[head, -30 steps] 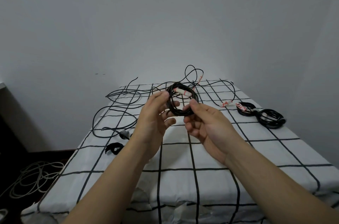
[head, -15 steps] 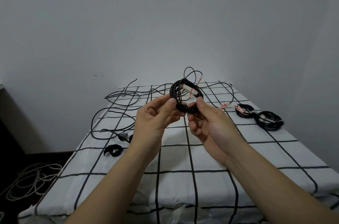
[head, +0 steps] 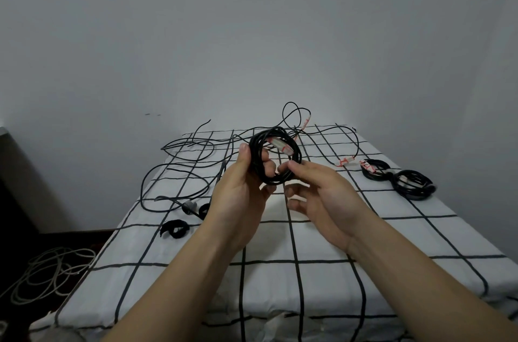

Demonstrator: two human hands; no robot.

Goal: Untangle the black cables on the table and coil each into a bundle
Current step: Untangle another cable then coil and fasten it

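Right now the work is on one coil, held up in the air over the table point(head: 308, 243).

- The coil point(head: 270, 131) is a small black ring made of many thin loops. It has a white tag point(head: 281, 145) with red marks near the top.
- The left hand point(head: 241, 196) pinches the left side of the ring. The thumb is on the outside and the fingers poke through the middle.
- The right hand point(head: 322, 196) has its thumb tip on the right side of the ring. Its other fingers hang loose and a bit curled below. I cannot tell if one finger pinches from behind.
- I think the coil is very light and bendy. It looks springy too, so the loops may pop open if the pinch lets go.
- The best place to hold it is across all the loops at once, on one side of the ring. The other hand can then tuck in the end or wrap it.
- The tag end looks stiffer, so it is better not to bend it hard.
- Two done bundles point(head: 414, 195) lie on the right side of the table, touching each other.
- Loose cables point(head: 193, 142) lie in a messy heap at the far and left parts of the table. They look thin and floppy, and they may catch on each other when pulled.
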